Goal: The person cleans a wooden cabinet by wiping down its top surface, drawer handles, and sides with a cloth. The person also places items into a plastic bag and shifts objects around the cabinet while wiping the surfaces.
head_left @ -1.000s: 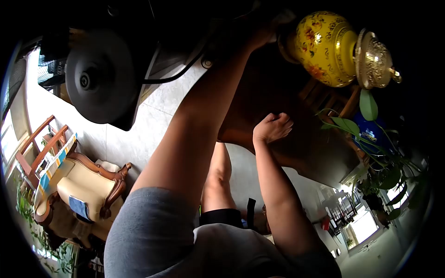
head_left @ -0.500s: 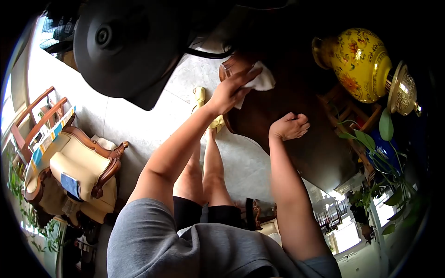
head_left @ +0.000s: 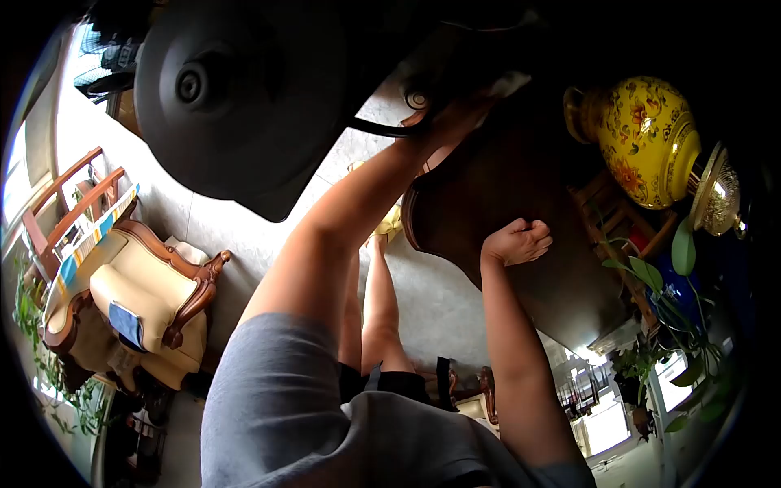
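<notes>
My left hand (head_left: 465, 118) reaches over the far edge of a dark wooden table (head_left: 480, 195), closed on a white cloth (head_left: 511, 83). The hand lies in shadow and is slightly blurred, and a dark cable crosses in front of it. The cloth appears to lie against the tabletop. On the right part of the same table, my right hand (head_left: 518, 242) rests as a loose fist with its fingers curled in. Nothing shows between those fingers.
A yellow flowered vase (head_left: 647, 142) with a gold-coloured piece stands at right, near trailing plant leaves (head_left: 647, 272) and a small wooden frame (head_left: 622, 207). A large black round object (head_left: 244, 98) fills the upper left. A cream armchair (head_left: 146, 281) stands at left.
My left hand has moved farther away and to the right with the cloth, into the shadow. My right hand keeps its place on the table; the view has shifted slightly.
</notes>
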Action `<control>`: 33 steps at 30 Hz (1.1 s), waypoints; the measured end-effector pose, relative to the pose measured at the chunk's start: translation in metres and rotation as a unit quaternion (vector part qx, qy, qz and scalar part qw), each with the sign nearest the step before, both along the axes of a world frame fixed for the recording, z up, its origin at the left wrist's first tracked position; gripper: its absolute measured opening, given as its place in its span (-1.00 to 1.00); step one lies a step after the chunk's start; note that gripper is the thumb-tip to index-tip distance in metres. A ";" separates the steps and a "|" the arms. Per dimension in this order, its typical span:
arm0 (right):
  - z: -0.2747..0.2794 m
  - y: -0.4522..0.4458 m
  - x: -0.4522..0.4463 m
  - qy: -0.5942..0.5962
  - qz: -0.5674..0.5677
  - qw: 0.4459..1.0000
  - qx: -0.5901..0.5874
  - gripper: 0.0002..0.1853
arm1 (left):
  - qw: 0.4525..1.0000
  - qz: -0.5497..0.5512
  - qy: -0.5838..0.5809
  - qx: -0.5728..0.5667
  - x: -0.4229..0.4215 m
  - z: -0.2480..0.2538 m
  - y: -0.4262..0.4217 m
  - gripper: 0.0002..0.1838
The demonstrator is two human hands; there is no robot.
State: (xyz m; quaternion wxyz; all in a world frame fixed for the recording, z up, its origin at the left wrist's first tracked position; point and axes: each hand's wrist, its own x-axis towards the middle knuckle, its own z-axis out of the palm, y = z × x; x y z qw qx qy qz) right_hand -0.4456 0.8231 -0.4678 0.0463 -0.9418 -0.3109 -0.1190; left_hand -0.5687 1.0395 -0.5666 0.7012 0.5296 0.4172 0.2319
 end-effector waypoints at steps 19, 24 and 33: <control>0.002 -0.002 0.001 0.007 0.033 0.999 0.005 -0.87 | 0.980 -0.087 0.177 0.020 0.038 -0.188 0.030 -0.42; 0.004 0.002 0.001 0.012 0.015 1.000 0.006 -0.82 | 0.978 -0.074 0.194 -0.001 -0.039 -0.150 -0.074 -0.44; 0.000 -0.001 0.004 -0.013 0.047 0.999 0.016 -0.87 | 0.952 0.068 0.235 -0.184 -0.063 -0.103 -0.072 -0.47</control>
